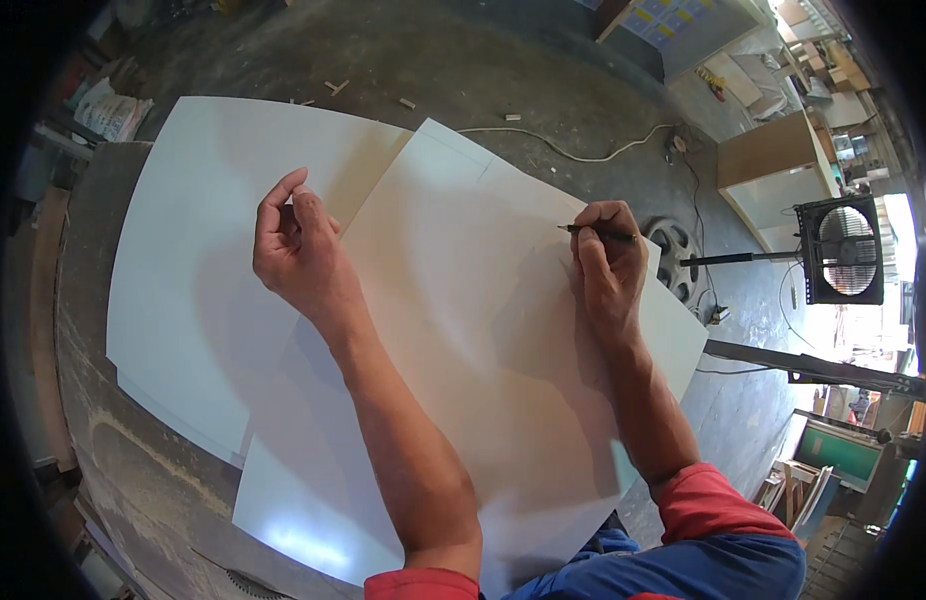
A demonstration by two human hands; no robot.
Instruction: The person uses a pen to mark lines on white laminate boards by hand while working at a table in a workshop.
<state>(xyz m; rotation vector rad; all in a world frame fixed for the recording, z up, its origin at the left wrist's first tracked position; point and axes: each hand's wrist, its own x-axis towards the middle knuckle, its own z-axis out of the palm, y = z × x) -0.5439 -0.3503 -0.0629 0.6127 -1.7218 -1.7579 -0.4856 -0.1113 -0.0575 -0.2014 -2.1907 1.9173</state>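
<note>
Two large pale panels overlap in front of me: a left panel [183,230] and a right panel [463,300] lying over its edge. Thin pencil-like lines show near the right panel's far corner. My right hand [611,265] grips a dark pen [617,236] above that panel's right side, its tip pointing left. Whether the tip touches the surface I cannot tell. My left hand [301,240] hovers near the seam between the panels, fingers curled in, index and thumb tips close together. Nothing shows in it.
A dusty work surface [93,290] carries the panels; a toothed saw blade [253,583] lies at its near edge. A pale cable [593,160] and wood scraps [407,103] are on the floor beyond. To the right stand a black fan [845,250] and an open wooden cabinet [773,170].
</note>
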